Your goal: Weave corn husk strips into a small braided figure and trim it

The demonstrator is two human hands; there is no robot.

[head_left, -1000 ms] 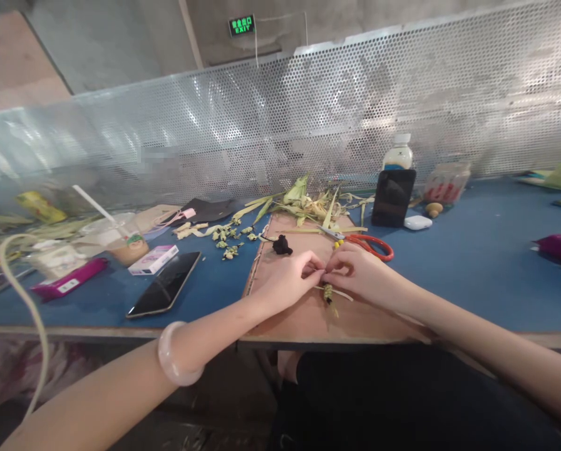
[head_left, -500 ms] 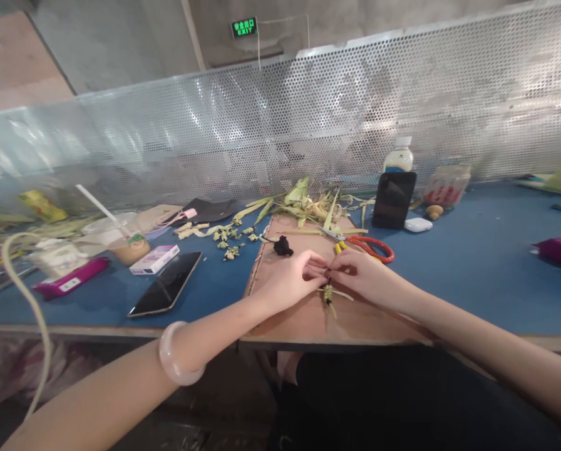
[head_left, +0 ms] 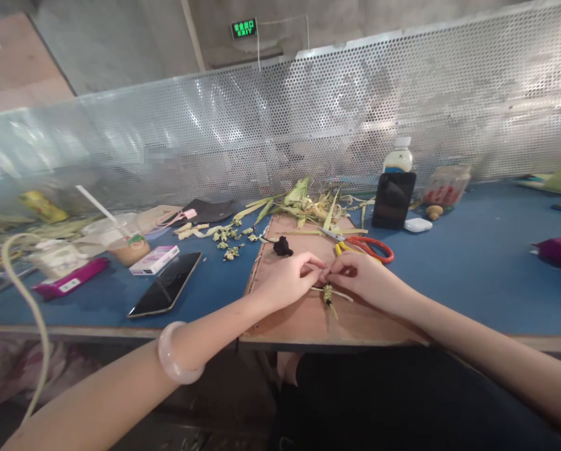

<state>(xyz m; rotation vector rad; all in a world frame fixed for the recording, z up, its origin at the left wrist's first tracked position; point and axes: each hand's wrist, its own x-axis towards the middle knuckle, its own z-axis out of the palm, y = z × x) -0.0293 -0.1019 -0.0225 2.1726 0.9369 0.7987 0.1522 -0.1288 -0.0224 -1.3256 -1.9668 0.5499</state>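
My left hand (head_left: pixel 287 280) and my right hand (head_left: pixel 358 277) meet fingertip to fingertip over a brown wooden board (head_left: pixel 308 319). Both pinch a small woven leaf piece (head_left: pixel 328 293), greenish yellow, with thin strips sticking out sideways and downward just below the fingers. A pale bracelet (head_left: pixel 174 357) sits on my left wrist. Red-handled scissors (head_left: pixel 367 246) lie on the board just behind my right hand. A small black object (head_left: pixel 283 245) lies behind my left hand.
Leaf strips and scraps (head_left: pixel 303 203) are piled at the board's far end. A dark phone (head_left: pixel 164 285) lies to the left, a second phone (head_left: pixel 393 198) stands propped at the back by a bottle (head_left: pixel 397 156). A perforated metal screen (head_left: pixel 280 125) closes the blue table (head_left: pixel 473 263).
My fingers have shifted slightly on the woven piece, which stays in the same place. The view has barely moved.
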